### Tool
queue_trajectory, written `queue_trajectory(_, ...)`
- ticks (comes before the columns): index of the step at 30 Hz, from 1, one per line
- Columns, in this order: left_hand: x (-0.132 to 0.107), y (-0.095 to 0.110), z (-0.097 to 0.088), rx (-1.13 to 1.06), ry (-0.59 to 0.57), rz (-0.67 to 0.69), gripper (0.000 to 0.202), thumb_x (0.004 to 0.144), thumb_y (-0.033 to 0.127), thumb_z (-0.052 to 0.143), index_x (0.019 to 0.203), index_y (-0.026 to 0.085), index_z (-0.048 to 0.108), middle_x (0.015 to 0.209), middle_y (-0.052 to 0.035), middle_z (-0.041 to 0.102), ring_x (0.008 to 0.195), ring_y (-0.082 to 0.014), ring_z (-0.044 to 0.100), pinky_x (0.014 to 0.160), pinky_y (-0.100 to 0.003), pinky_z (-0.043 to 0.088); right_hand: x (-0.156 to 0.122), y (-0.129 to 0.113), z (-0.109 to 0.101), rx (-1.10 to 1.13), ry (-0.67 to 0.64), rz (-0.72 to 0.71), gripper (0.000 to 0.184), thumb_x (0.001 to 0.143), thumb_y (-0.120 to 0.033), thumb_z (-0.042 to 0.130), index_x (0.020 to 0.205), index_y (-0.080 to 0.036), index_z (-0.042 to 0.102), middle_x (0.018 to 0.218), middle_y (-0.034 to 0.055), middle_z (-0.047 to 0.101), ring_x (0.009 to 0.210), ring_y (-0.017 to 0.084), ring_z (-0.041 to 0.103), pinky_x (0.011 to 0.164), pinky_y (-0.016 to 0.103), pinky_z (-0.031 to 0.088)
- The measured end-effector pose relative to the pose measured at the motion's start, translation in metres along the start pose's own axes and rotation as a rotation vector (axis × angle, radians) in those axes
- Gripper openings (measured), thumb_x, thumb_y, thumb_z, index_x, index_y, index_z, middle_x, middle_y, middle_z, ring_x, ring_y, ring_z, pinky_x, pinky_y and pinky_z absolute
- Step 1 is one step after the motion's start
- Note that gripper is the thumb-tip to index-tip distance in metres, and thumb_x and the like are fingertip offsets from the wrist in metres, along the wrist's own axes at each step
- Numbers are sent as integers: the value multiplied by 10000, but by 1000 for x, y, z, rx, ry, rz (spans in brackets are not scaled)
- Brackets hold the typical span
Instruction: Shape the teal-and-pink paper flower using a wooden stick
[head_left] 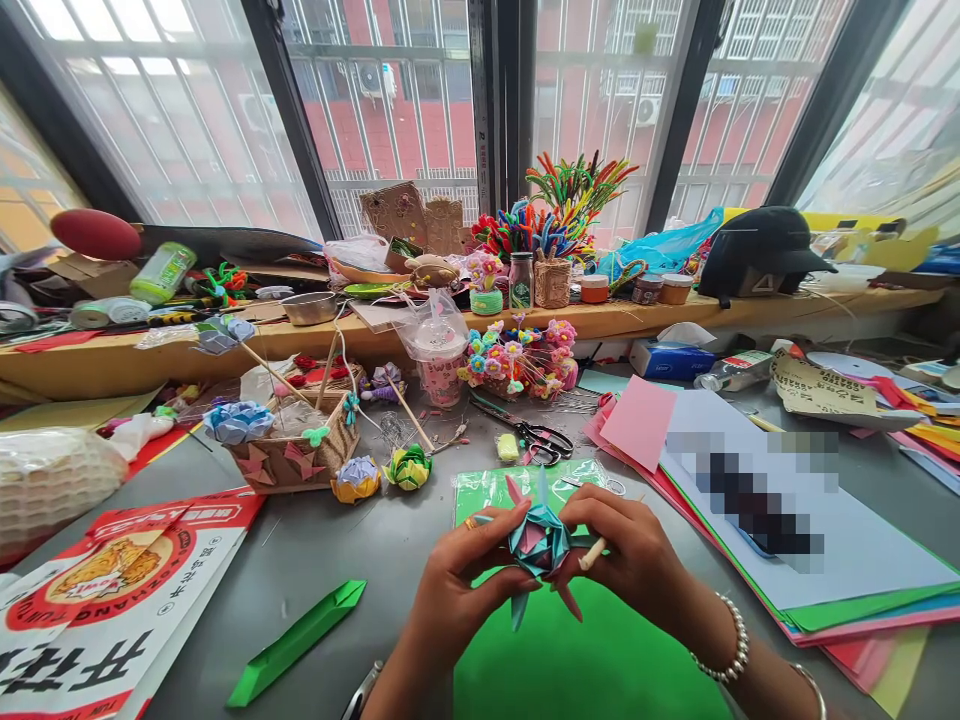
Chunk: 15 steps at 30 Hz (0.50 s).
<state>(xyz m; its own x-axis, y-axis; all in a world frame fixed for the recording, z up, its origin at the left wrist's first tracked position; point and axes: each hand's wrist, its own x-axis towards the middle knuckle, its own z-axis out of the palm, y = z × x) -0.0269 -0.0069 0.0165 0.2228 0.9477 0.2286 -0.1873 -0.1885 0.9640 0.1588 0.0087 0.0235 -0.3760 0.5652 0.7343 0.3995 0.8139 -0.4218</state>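
Both my hands hold a folded paper flower (536, 540) of teal and pink paper above a green sheet (577, 660). My left hand (461, 580) pinches its left side, with a ring on one finger. My right hand (630, 555) grips its right side and also holds a thin wooden stick (592, 553) between the fingers. A bead bracelet is on my right wrist.
A folded green paper strip (296, 640) lies at the left front. Scissors (536, 435) lie behind the flower. A stack of coloured paper (750, 500) is at the right, a cardboard basket (292, 450) with paper flowers at the left. The window ledge (375, 340) is crowded with craft items.
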Motion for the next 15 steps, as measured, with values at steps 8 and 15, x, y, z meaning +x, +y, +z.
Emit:
queue_trajectory(8, 2, -2, 1, -145, -65, -44, 417, 611, 314, 747, 1017, 269, 668, 858, -43, 665, 756, -183, 617, 682, -265, 510, 2, -5, 0, -26, 17, 46, 360, 841, -481, 468, 753, -153, 587, 647, 40, 586, 559, 136, 544, 509, 234, 446)
queue_trajectory(15, 8, -8, 4, -328, -32, -94, 493, 578, 199, 775, 1013, 291, 561, 839, 8, 616, 702, -137, 625, 633, -236, 500, 5, -7, -4, -54, -2, 66, 265, 852, -393, 504, 879, -155, 616, 742, 62, 653, 656, 157, 619, 573, 250, 495)
